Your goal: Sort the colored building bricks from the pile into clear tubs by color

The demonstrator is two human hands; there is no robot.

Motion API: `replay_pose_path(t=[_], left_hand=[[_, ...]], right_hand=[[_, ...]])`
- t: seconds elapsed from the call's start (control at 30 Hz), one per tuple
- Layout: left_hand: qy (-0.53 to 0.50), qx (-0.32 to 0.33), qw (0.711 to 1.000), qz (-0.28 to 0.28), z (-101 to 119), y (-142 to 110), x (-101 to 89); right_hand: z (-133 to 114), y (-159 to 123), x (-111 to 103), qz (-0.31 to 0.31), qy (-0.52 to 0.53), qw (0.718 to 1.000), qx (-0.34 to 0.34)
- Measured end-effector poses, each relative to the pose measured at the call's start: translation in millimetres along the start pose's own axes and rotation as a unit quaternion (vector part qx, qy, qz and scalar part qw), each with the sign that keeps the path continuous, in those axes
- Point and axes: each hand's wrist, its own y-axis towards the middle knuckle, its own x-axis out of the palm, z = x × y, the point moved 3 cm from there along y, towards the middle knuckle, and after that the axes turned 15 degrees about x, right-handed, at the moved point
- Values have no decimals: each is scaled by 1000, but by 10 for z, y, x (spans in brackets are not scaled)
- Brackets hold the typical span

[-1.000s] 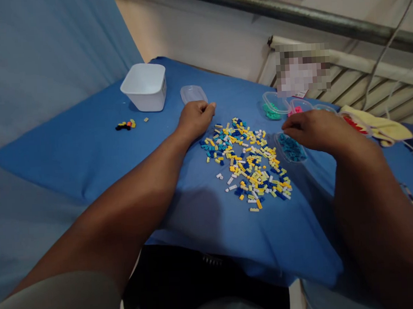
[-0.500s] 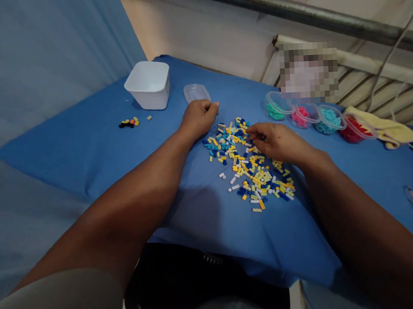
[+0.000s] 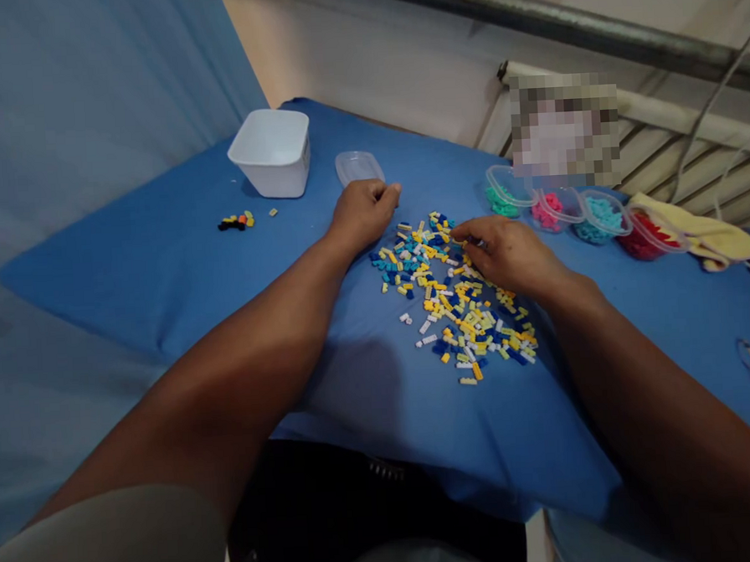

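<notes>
Blue sheet [image 3: 198, 265] under everything, pale wall and radiator [image 3: 661, 111] behind. Right hand [image 3: 505, 249] is over the upper right of the brick pile [image 3: 471, 322], fingers bent, tips down at the pieces; can't tell whether a brick is pinched. Left hand [image 3: 365, 214] sits at the pile's upper left, fingers curled in, thumb folded against them; can't see whether anything's inside.

Bricks: loose heap between the forearms, yellow, white, teal and dark blue, strays at the near edge. Look like hard plastic, so I'd call them very light, stiff, tough to break, a bit slick. Best hold: fingertip pinch across the long sides, studs up. Loose edge pieces should lift cleaner; mid-heap ones likely drag neighbours.

Further out: clear lid or shallow tub [image 3: 360, 164] just beyond the left hand, white box [image 3: 282, 179] farther left, small black-orange-yellow cluster [image 3: 237, 223] in front of it. Past the right hand, a row of clear tubs: green [image 3: 501, 200], pink [image 3: 547, 211], light blue [image 3: 598, 219], red [image 3: 643, 238]. Yellow cloth [image 3: 718, 234] behind the red one.
</notes>
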Motion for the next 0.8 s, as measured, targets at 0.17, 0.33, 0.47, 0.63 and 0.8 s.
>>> replay_pose_path(t=[0.17, 0.33, 0.47, 0.63, 0.8], left_hand=[[-1, -4, 1000, -4, 11, 2, -5], [-2, 0, 1000, -2, 18, 1, -7], [2, -4, 1000, -5, 18, 3, -8], [0, -7, 1000, -3, -8, 3, -4], [-1, -2, 1000, -3, -16, 3, 3]], right_hand=[[-28, -4, 44, -25, -9, 1000, -8], [-36, 5, 24, -35, 4, 999, 8], [-44, -4, -3, -45, -15, 999, 2], [-114, -30, -7, -50, -40, 998, -20], [-32, -13, -129, -19, -22, 1000, -1]])
